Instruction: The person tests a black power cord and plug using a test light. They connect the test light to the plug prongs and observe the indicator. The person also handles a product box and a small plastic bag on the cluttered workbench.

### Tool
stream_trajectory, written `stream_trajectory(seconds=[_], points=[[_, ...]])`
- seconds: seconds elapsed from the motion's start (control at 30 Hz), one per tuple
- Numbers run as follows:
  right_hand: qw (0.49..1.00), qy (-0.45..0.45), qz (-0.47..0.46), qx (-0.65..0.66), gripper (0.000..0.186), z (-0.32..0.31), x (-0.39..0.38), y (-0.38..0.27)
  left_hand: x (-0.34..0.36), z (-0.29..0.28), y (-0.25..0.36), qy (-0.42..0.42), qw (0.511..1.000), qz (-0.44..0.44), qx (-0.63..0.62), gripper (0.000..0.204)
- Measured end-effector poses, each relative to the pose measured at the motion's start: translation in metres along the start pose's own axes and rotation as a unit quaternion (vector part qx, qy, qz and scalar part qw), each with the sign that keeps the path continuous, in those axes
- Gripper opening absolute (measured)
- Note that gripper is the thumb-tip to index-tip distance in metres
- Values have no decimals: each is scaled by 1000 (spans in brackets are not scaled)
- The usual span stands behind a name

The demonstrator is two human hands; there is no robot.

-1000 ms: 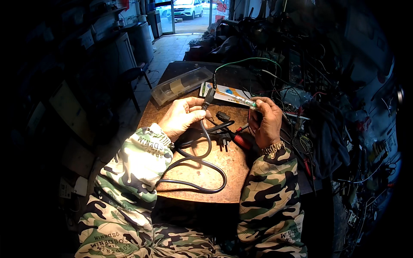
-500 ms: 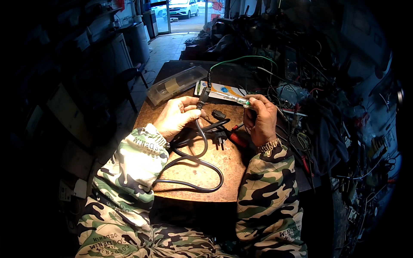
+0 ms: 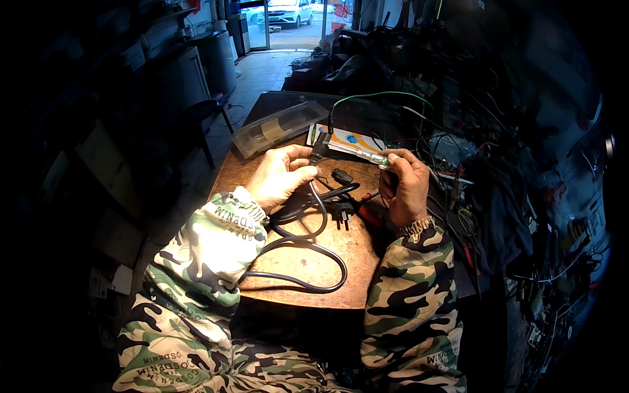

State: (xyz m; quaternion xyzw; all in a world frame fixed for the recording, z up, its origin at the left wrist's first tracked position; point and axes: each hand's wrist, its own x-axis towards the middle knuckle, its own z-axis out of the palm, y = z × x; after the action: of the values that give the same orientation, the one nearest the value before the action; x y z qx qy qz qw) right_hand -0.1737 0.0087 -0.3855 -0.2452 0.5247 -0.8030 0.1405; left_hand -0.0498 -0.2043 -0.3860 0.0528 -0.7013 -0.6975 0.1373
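Note:
My left hand (image 3: pixel 278 177) is closed around a black cord connector (image 3: pixel 319 145), held upright above the wooden table. Pinched in my right hand (image 3: pixel 407 190) is a slim screwdriver with a clear handle (image 3: pixel 375 157). Its shaft points left, and the tip is at or very near the connector; contact is hard to tell. Below the left hand, the black power cord (image 3: pixel 344 267) loops across the tabletop. A three-pin plug (image 3: pixel 342 215) and another black connector (image 3: pixel 341 175) lie between my hands. Beside the right wrist rests a red-handled tool (image 3: pixel 371 213), partly in shadow.
A clear plastic case (image 3: pixel 252 143) and a white and orange box (image 3: pixel 357 139) lie at the table's far side. A green wire (image 3: pixel 380 93) arches behind. Tangled wires and a dark cloth (image 3: pixel 495 226) crowd the right. At the left stands a dark stool (image 3: pixel 196 112).
The whole view has shifted slightly, moving the scene a little to the right. Both hands keep their hold on the connector and the screwdriver, with almost no movement relative to the table.

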Motion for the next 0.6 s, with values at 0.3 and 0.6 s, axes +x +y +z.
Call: stream_trajectory(seconds=[0.3,0.6], points=[[1000,-12,0,7,19,0,-1,-1,1,-2,-3,14,999,17,36,51],[1000,-16,9,-4,20,-1,1,2,2,-3,-3,8,1000,-1,23,56]])
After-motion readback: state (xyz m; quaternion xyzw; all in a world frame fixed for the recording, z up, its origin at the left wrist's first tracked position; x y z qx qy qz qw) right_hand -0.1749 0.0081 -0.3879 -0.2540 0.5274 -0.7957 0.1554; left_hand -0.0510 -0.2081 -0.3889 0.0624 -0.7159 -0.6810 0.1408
